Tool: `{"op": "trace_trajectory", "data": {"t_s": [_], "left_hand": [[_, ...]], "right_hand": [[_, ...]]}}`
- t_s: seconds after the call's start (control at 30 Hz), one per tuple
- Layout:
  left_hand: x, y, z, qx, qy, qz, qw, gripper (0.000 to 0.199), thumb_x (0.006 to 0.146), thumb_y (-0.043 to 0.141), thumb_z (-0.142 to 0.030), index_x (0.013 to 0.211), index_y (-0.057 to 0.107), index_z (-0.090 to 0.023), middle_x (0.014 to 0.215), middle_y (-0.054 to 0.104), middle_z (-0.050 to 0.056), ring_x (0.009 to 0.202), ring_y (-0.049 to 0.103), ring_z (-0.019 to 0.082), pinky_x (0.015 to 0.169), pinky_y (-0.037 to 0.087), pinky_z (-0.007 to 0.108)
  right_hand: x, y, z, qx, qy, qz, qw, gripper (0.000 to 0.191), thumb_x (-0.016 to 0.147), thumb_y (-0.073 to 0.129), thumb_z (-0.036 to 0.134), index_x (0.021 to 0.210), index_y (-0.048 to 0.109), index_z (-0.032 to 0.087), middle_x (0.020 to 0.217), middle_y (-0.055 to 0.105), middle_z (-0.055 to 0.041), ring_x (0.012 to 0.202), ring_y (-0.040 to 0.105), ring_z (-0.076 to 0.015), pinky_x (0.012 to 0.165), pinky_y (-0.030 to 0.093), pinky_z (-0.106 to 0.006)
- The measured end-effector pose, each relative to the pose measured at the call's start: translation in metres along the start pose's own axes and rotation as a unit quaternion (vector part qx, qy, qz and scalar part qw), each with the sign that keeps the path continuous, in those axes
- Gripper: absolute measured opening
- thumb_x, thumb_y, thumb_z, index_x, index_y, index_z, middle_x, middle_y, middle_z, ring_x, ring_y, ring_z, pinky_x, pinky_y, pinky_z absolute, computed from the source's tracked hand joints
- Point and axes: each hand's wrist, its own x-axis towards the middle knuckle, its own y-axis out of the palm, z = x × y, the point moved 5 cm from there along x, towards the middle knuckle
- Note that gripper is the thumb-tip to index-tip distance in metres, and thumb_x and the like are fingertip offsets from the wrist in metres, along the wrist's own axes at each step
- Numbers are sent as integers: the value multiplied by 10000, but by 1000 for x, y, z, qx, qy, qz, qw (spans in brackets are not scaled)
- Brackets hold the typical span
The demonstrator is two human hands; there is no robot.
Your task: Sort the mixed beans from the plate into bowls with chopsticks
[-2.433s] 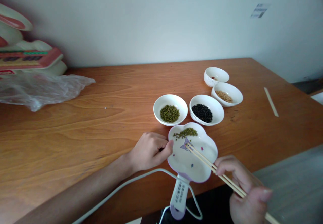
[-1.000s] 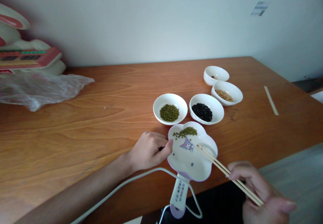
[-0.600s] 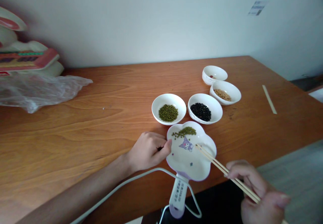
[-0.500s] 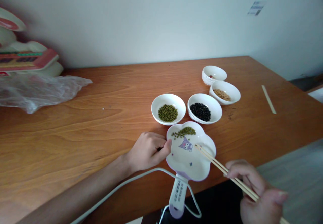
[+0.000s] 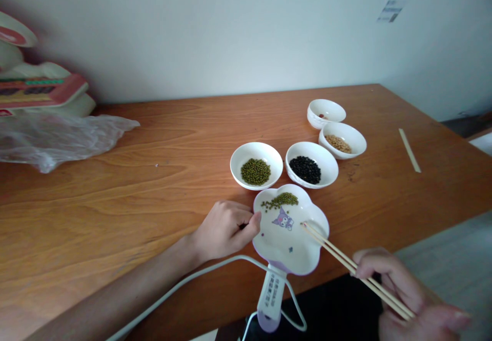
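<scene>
Chopsticks [image 5: 346,262] are held in my right hand [image 5: 407,292], past the table's front edge. Their tips are close together over the right half of a white, purple-rimmed flower-shaped dish [image 5: 277,246] with a handle; whether a bean is between them I cannot tell. Green beans [image 5: 284,200] lie along the dish's far side, above a printed cartoon figure. My left hand [image 5: 226,231] is curled on the table at the dish's left side, thumb and finger closed at its rim. A white cord [image 5: 192,278] runs by my left wrist and under the handle.
Behind the dish stand white bowls of green beans [image 5: 255,172], black beans [image 5: 305,169] and tan beans [image 5: 338,143]. A fourth bowl [image 5: 313,120] holds a few reddish bits. A pale strip [image 5: 409,151] lies right; a plastic bag [image 5: 69,136] lies left.
My right hand has moved right and slightly down, drawing the chopstick tips a little to the right over the dish. The left hand and the dish stay put.
</scene>
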Motion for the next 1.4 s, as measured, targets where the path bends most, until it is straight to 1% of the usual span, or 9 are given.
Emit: {"op": "trace_trajectory", "data": {"t_s": [0.17,0.23,0.37,0.47,0.63,0.83,1.03,1.23,1.4], "left_hand": [[0,0,-1,-5,1,0,1000,520,1139,402,-329,643,380,-179,598,423,-30,544,364,93,588,284,291],[1,-1,-1,-7,3,-2,1000,518,1139,401,-325,642,380,-179,596,417,-31,544,361,94,588,287,290],[1,-1,-1,-5,2,-3,1000,518,1137,408,-325,641,385,-180,595,416,-33,545,363,95,589,293,287],[1,0,-1,-3,3,-3,1000,520,1135,412,-323,636,388,-180,593,428,-30,543,371,95,588,297,285],[1,-1,-1,1,6,-4,1000,528,1137,405,-315,627,396,-180,587,433,-26,538,372,96,582,298,285],[2,-3,-4,-7,13,-13,1000,541,1136,415,-313,612,410,-178,579,424,-28,526,355,93,566,299,276],[2,-4,-6,-9,21,-11,1000,550,1140,410,-307,606,431,-175,578,448,-20,534,384,93,575,318,274],[3,-3,-3,-2,12,-7,1000,547,1140,411,-318,613,425,-175,578,438,-26,530,378,90,574,307,278],[2,-3,-4,2,13,-5,1000,546,1141,409,-318,615,421,-173,579,448,-26,534,383,89,583,310,277]], "right_hand": [[1,7,-11,9,0,45,999,947,977,107,860,652,713,208,710,715,-102,675,706,-243,568,532,-334],[0,15,-14,26,-18,77,997,916,1012,129,819,711,740,205,757,735,-101,731,729,-244,604,540,-327],[-2,24,-11,55,-33,95,993,874,1044,120,770,765,733,213,806,732,-90,785,722,-236,677,551,-332],[-1,20,-4,49,-37,81,995,889,1023,130,805,732,727,215,767,720,-85,736,704,-234,654,538,-336],[0,7,-3,29,14,-3,999,885,1013,144,819,668,692,216,714,689,-83,708,660,-241,630,500,-347],[-2,18,-12,30,31,49,998,860,1028,115,792,787,707,216,825,709,-97,854,690,-273,747,527,-374],[6,26,-12,50,-6,80,995,877,1020,116,803,780,720,214,792,712,-93,768,699,-249,644,533,-340],[2,31,0,44,23,83,995,925,970,23,852,803,674,217,827,704,-99,804,694,-263,680,532,-364],[3,37,-10,61,3,115,992,937,965,33,864,794,684,213,791,702,-94,768,702,-253,655,543,-355]]}}
